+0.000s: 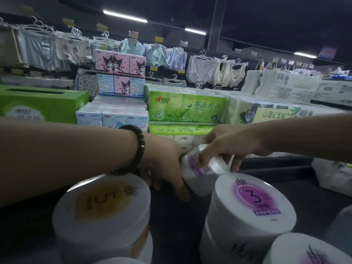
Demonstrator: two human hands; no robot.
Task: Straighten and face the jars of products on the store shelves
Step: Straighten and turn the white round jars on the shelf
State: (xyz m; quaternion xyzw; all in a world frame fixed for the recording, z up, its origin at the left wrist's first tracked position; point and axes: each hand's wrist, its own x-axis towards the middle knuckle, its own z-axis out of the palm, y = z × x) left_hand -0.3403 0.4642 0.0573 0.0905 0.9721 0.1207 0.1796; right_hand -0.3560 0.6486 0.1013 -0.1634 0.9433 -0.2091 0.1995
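Note:
A white jar with a purple label (202, 168) lies tilted on its side on the dark shelf top, held between both hands. My left hand (163, 164), with a dark bead bracelet on the wrist, grips its base end from the left. My right hand (228, 147) holds its lid end from above, fingers spread over the cap. In front stand a white jar with an orange "5" lid (102, 208) and a white jar with a purple "3" lid (251, 202). Another purple-lidded jar (308, 250) shows at the bottom right.
Behind the hands are stacked tissue packs: green ones (184, 109), cartoon-printed ones (120, 77) and a green tissue box (38, 101) at the left. Clothes on hangers (213, 69) line the back wall. A bagged pack (337, 176) sits at the right edge.

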